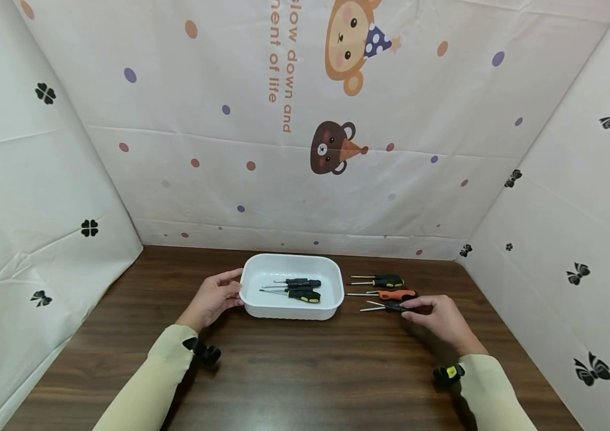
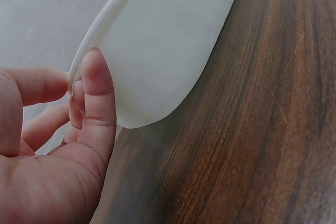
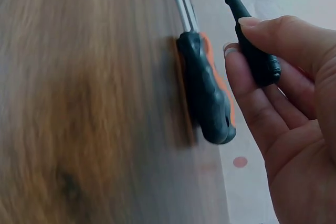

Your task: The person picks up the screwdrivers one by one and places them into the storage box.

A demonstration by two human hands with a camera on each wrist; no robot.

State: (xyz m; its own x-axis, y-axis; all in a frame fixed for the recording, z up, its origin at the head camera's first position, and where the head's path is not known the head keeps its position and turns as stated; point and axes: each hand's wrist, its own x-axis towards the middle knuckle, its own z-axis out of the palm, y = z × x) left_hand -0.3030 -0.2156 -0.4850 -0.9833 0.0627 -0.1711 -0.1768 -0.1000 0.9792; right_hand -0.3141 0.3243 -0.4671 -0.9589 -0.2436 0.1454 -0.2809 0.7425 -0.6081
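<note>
At the left end of a white plastic box (image 1: 291, 312), my left hand (image 1: 217, 298) grips the rim; in the left wrist view the fingers (image 2: 98, 85) lie on either side of the box's edge (image 2: 157, 40). Several black screwdrivers lie inside, the nearest with a black-and-yellow handle (image 1: 305, 296). Right of the box, my right hand (image 1: 442, 320) pinches a small black screwdriver (image 3: 257, 59) by its handle, between thumb and fingers. Close by it lie another black-handled screwdriver (image 3: 205, 93) and an orange-handled screwdriver (image 1: 396, 294).
Black screwdrivers, one a black-and-yellow screwdriver (image 1: 388, 282), lie farther back, right of the box. Brown wood-grain table (image 1: 305, 371) stretches in front. White printed cloth (image 1: 283, 197) hangs behind and at both sides.
</note>
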